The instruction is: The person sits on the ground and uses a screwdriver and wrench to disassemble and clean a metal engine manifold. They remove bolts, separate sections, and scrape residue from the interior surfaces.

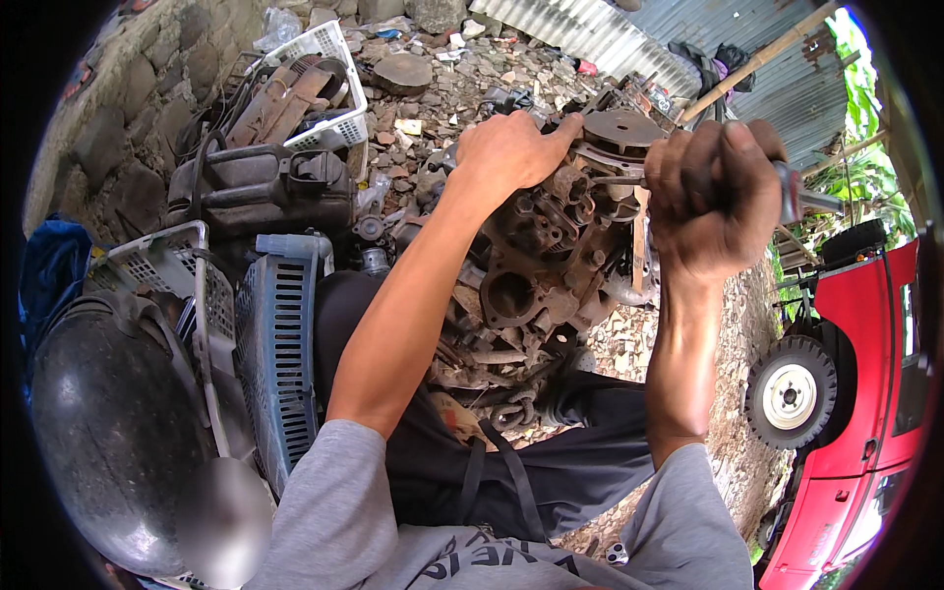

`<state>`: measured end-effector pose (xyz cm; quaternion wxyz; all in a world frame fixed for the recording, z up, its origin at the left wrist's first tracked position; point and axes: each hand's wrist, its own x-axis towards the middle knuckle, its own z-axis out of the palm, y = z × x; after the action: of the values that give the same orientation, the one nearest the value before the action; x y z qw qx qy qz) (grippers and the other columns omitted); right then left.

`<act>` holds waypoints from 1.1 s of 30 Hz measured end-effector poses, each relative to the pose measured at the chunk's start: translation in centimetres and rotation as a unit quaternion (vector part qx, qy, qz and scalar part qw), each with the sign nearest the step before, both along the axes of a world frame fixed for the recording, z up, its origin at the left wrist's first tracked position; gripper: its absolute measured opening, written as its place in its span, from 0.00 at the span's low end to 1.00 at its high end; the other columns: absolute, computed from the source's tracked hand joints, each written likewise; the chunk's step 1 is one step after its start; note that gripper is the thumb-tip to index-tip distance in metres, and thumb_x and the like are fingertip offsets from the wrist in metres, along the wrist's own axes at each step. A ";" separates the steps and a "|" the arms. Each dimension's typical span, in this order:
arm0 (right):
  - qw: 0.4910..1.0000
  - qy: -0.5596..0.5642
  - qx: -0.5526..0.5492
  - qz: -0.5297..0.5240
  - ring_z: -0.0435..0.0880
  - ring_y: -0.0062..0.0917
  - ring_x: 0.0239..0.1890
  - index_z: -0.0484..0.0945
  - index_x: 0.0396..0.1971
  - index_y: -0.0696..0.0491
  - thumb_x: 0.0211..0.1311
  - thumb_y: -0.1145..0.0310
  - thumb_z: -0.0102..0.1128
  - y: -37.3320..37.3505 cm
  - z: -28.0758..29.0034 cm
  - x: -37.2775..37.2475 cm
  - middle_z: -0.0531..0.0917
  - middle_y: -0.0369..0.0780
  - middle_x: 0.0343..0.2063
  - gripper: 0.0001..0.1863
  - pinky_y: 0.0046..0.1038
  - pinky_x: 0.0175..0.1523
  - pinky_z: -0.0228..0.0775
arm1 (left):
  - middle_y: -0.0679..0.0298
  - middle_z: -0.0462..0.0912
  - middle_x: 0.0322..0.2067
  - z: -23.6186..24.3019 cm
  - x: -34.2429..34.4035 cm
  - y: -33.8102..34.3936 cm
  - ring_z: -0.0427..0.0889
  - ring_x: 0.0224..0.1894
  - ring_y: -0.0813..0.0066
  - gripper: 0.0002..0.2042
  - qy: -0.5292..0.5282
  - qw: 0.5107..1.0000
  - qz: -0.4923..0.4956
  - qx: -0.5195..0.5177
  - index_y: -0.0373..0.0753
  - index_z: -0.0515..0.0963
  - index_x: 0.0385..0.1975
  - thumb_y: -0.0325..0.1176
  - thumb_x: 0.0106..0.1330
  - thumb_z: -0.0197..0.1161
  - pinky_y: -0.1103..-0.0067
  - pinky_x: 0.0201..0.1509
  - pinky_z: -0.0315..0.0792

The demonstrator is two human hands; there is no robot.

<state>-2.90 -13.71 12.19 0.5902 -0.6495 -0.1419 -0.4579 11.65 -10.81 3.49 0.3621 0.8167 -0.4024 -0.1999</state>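
Note:
A rusty, greasy engine, with open ports and castings showing, stands before my knees. My left hand reaches over its far side, fingers bent down around an edge and mostly hidden. One digit stretches toward a round brown pulley on top. Beside the pulley, my blackened right hand is closed in a fist around a tool with a dark and red handle. A metal shaft sticks out of it to the right, like a screwdriver's. A thin rod shows left of the fist; whether it belongs to the tool I cannot tell.
White plastic crates of metal parts stand to the left, near a dark engine cover, a blue-grey crate and a black rounded tank. Rubble covers the ground. A red vehicle is parked at right; corrugated sheets lie behind.

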 end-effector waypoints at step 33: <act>0.975 0.144 0.025 -0.165 0.71 0.12 0.13 0.78 0.21 0.55 0.61 0.68 0.65 -0.2 -2.9 1.4 0.76 0.31 0.12 0.11 0.17 0.18 0.57 | 0.36 0.82 0.45 -0.3 -0.1 -0.1 0.80 0.53 0.42 0.43 -0.010 1.000 0.013 -0.004 0.25 0.82 0.43 0.69 0.65 0.42 0.60 0.61 0.71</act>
<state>-1.50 -13.95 9.32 0.5365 -0.7084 0.0656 -0.4540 11.59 -10.90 3.17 0.3643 0.8222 -0.3960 -0.1856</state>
